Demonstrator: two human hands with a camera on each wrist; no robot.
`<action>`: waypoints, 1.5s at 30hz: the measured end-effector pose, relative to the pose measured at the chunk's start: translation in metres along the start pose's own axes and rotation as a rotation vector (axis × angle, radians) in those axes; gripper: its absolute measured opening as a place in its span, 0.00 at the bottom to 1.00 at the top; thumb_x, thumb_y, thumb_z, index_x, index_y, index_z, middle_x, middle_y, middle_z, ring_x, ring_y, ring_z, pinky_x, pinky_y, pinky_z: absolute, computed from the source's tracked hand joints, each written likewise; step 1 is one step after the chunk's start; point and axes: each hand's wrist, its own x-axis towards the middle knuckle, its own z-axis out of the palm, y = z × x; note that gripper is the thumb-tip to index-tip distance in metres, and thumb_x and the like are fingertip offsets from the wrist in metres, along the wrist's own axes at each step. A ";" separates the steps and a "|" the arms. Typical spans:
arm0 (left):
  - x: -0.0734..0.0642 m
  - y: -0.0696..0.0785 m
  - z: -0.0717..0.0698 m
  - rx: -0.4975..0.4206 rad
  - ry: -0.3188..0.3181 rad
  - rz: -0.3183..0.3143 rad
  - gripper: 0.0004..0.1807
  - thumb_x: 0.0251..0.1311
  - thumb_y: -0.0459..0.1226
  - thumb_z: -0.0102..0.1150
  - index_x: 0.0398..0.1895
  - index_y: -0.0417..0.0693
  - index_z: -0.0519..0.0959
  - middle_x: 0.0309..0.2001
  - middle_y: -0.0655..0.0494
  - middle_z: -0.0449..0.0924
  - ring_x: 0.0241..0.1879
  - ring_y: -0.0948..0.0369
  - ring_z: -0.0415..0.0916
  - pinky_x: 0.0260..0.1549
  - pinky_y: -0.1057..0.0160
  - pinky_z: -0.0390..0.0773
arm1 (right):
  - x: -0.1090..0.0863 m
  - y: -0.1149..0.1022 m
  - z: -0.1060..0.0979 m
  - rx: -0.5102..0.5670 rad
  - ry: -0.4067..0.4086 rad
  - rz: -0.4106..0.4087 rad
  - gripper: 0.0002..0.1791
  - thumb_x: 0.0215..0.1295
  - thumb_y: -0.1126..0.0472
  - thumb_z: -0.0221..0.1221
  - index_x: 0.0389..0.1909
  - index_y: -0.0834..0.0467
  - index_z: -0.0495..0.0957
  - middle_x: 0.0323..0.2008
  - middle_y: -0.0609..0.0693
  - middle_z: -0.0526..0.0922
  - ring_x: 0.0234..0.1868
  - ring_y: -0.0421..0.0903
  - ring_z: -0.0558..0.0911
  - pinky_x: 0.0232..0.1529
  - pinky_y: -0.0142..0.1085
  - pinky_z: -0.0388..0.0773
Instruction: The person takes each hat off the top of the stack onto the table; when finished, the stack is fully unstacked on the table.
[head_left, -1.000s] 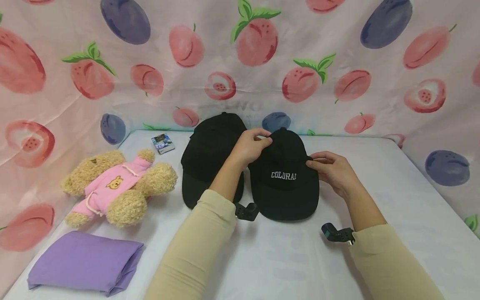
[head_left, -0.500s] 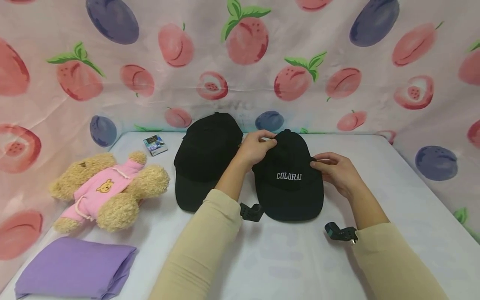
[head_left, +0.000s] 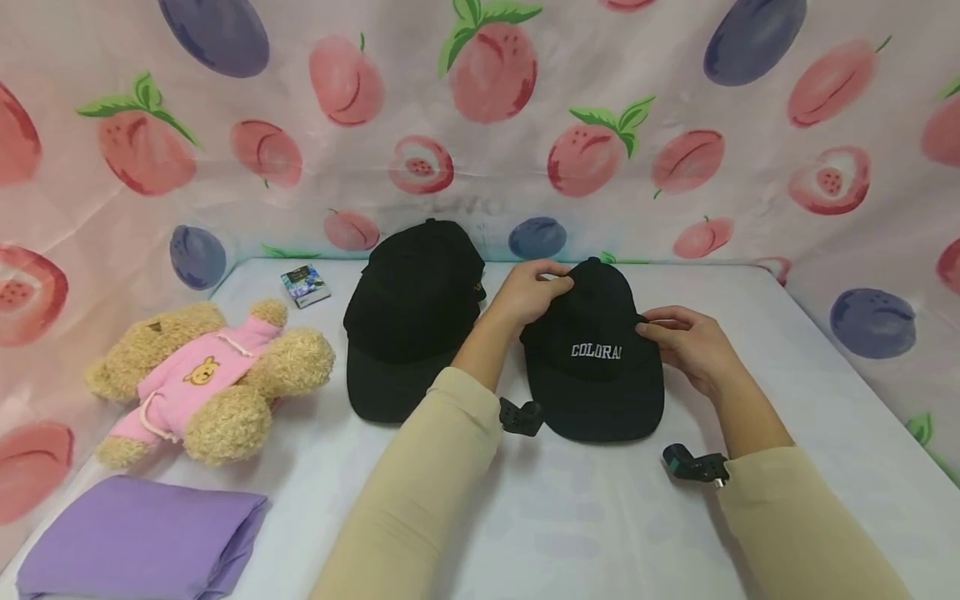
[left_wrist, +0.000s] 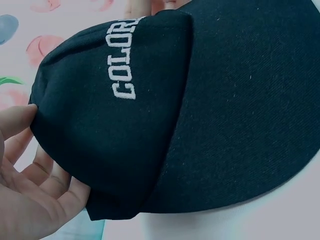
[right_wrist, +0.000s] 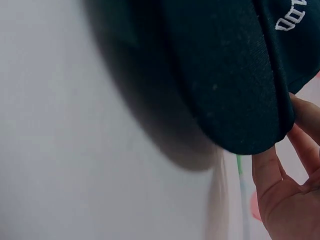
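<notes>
In the head view a black baseball cap (head_left: pixel 596 404) with white embroidered lettering lies between my hands, brim toward me. My left hand (head_left: pixel 528 293) pinches the upper left of its crown; the left wrist view shows that thumb (left_wrist: pixel 19 120) on the outer fabric and the other fingers behind it. On the opposite side, my right hand (head_left: pixel 693 346) pinches the cap's lower crown edge, just above the brim. The right wrist view shows the brim (right_wrist: pixel 225 100) from its side, casting a shadow on the white surface. A second, plain black cap (head_left: pixel 412 312) sits to the left.
Farther left lies a teddy bear (head_left: pixel 217 375) in a pink hoodie, with a folded purple cloth (head_left: pixel 142 533) in front of it. A small box (head_left: pixel 306 286) with a colourful top is near the back edge. Fruit-print fabric (head_left: pixel 480 192) hangs behind the white table (head_left: pixel 570 517).
Both hands have shifted right with the lettered cap, widening the gap between the two caps. Their grip looks the same. The head view has turned slightly.
</notes>
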 end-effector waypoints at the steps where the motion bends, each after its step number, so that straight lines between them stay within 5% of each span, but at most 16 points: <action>1: 0.001 0.001 0.001 -0.003 -0.002 0.001 0.17 0.75 0.40 0.58 0.63 0.49 0.82 0.65 0.46 0.76 0.63 0.46 0.75 0.66 0.45 0.73 | 0.000 0.001 -0.002 0.006 0.000 -0.004 0.07 0.69 0.60 0.67 0.44 0.48 0.83 0.37 0.36 0.84 0.36 0.34 0.85 0.40 0.27 0.84; 10: 0.007 0.001 0.009 -0.018 -0.035 -0.035 0.18 0.74 0.40 0.60 0.63 0.50 0.82 0.62 0.45 0.79 0.49 0.53 0.77 0.50 0.51 0.77 | -0.001 0.006 -0.017 -0.002 -0.011 -0.012 0.06 0.69 0.59 0.67 0.43 0.47 0.82 0.37 0.36 0.84 0.36 0.34 0.85 0.41 0.27 0.84; 17: 0.011 0.003 0.014 -0.025 -0.033 -0.028 0.18 0.73 0.39 0.60 0.63 0.48 0.82 0.61 0.43 0.79 0.54 0.49 0.80 0.52 0.50 0.80 | 0.002 0.008 -0.024 -0.014 -0.006 -0.008 0.06 0.69 0.59 0.67 0.44 0.46 0.83 0.37 0.35 0.83 0.37 0.34 0.84 0.41 0.27 0.84; 23: 0.012 0.002 0.017 -0.031 -0.026 -0.030 0.17 0.73 0.38 0.60 0.61 0.46 0.83 0.59 0.43 0.80 0.49 0.53 0.80 0.46 0.53 0.80 | 0.003 0.011 -0.030 0.040 -0.010 -0.006 0.06 0.67 0.60 0.69 0.42 0.47 0.84 0.37 0.37 0.85 0.36 0.35 0.85 0.40 0.27 0.84; 35: 0.011 -0.007 0.014 -0.073 -0.034 -0.055 0.15 0.74 0.37 0.59 0.60 0.45 0.83 0.61 0.43 0.80 0.52 0.52 0.78 0.57 0.43 0.81 | 0.004 0.013 -0.035 0.052 -0.026 -0.025 0.06 0.67 0.61 0.69 0.38 0.46 0.86 0.36 0.37 0.86 0.35 0.34 0.85 0.39 0.27 0.84; 45: 0.007 -0.013 0.006 -0.100 -0.025 -0.108 0.13 0.74 0.38 0.57 0.56 0.45 0.85 0.42 0.53 0.82 0.40 0.58 0.79 0.47 0.53 0.82 | 0.009 0.019 -0.043 -0.045 0.022 -0.004 0.07 0.68 0.59 0.68 0.43 0.46 0.83 0.36 0.33 0.84 0.36 0.32 0.84 0.40 0.25 0.83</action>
